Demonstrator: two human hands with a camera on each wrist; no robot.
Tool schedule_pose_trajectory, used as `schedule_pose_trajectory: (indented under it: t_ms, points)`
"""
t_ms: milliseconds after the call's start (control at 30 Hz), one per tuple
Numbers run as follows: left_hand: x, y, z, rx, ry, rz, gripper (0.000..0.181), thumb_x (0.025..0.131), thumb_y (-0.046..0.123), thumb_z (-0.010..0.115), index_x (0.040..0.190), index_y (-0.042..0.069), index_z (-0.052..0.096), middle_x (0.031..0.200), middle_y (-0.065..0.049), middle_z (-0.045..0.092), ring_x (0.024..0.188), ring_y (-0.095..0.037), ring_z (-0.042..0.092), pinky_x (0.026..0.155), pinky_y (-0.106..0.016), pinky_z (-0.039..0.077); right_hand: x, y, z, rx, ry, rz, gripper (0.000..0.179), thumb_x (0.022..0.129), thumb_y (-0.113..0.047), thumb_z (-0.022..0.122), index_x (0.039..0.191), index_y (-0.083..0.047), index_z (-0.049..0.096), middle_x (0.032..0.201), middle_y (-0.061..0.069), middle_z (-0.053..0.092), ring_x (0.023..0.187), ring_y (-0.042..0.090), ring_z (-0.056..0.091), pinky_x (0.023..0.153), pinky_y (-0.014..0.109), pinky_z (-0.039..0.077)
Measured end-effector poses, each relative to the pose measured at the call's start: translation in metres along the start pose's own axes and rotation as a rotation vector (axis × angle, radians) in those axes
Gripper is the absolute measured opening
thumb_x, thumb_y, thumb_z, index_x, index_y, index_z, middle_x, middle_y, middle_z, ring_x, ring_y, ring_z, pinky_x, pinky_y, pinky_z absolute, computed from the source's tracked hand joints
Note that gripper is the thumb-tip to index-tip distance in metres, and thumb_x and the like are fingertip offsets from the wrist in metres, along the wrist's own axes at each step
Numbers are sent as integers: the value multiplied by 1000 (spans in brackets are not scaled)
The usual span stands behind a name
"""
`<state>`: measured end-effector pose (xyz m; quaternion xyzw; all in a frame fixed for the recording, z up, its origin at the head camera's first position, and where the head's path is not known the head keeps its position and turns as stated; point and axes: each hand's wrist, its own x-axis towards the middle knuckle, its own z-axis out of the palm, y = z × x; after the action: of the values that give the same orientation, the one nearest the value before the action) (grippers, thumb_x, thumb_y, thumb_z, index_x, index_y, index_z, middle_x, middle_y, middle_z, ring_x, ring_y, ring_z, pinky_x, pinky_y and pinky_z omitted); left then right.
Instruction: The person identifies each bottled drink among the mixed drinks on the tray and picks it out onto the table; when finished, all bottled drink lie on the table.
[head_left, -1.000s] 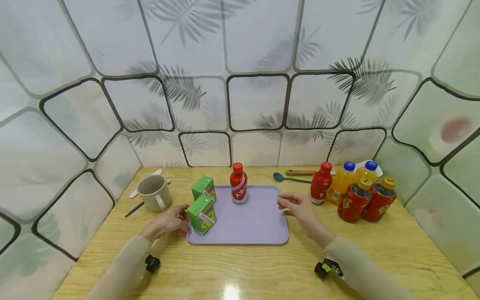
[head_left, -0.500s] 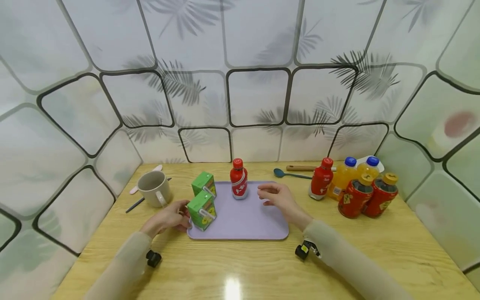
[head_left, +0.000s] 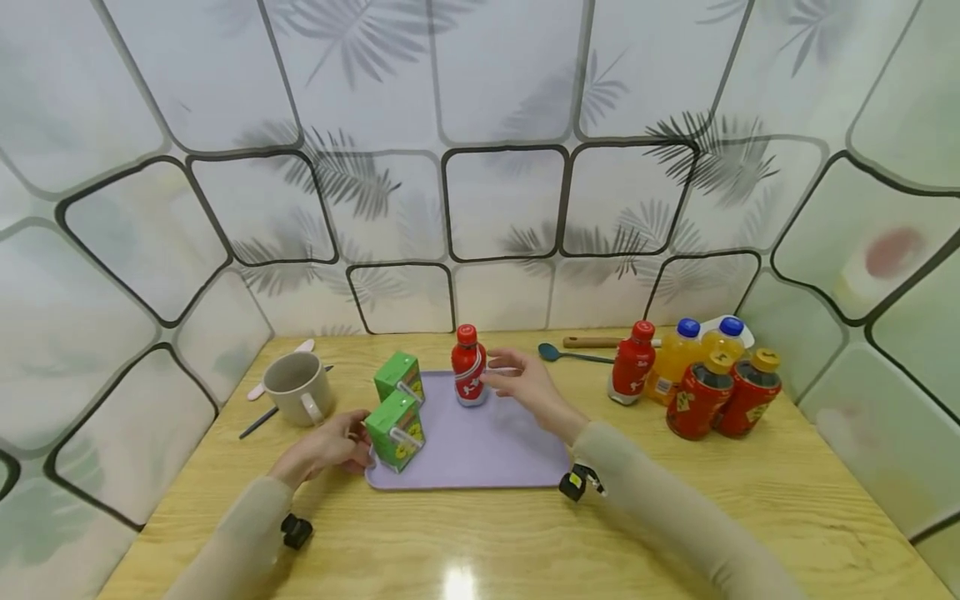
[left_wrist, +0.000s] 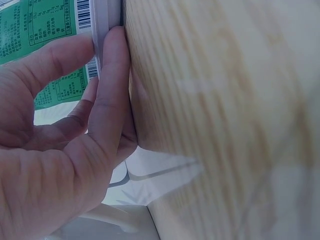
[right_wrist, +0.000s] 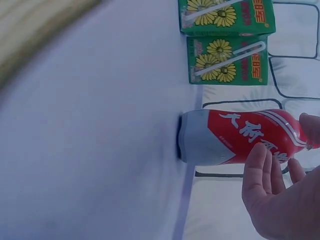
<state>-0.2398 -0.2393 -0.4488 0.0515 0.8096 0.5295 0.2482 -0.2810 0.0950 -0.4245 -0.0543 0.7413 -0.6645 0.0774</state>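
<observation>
A lilac tray (head_left: 487,450) lies on the table, and my left hand (head_left: 333,447) holds its left rim. In the left wrist view, fingers lie on both sides of that rim, beside a green drink carton (left_wrist: 40,30). Two such cartons stand at the tray's left, the front carton (head_left: 397,433) and the rear carton (head_left: 393,377). A red-and-white cola bottle (head_left: 468,375) stands upright at the tray's back. Around its upper right side, my right hand (head_left: 528,387) has its fingers spread and slightly bent; whether they touch it cannot be told.
At the right stand another red cola bottle (head_left: 632,367), orange drink bottles (head_left: 675,362) and dark red bottles with yellow caps (head_left: 701,404). A dark spoon (head_left: 551,353) and a wooden handle (head_left: 592,342) lie behind. A grey mug (head_left: 298,387) and a dark blue stick (head_left: 258,423) are left.
My right hand has moved left from the tray's right edge to the cola bottle on the tray. My left hand stays at the left rim.
</observation>
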Motion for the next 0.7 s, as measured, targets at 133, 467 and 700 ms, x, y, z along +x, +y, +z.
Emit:
schedule_pose_trajectory:
  t_ms: [133, 467, 700]
  points:
    - [0, -1, 1, -12, -2, -2, 73, 72, -12, 67, 138, -10, 37, 107, -18, 50, 90, -24, 59, 76, -38, 63, 1, -11, 3, -22, 20, -11, 64, 83, -17, 78, 141, -15, 51, 139, 14, 53, 122, 32, 56, 94, 43, 56]
    - [-2, -5, 0, -13, -5, 6, 68, 73, -10, 66, 135, -9, 38, 105, -16, 49, 90, -23, 57, 73, -37, 63, 14, -7, 18, -49, 102, -94, 60, 79, -15, 81, 134, -20, 59, 140, 3, 54, 132, 32, 48, 101, 45, 52]
    - [0, -4, 1, -15, -6, 13, 67, 73, -10, 65, 135, -9, 38, 104, -16, 49, 89, -22, 57, 73, -37, 63, 22, -5, 24, -76, 89, -96, 66, 78, -14, 82, 138, -22, 56, 144, 1, 51, 134, 28, 46, 106, 46, 47]
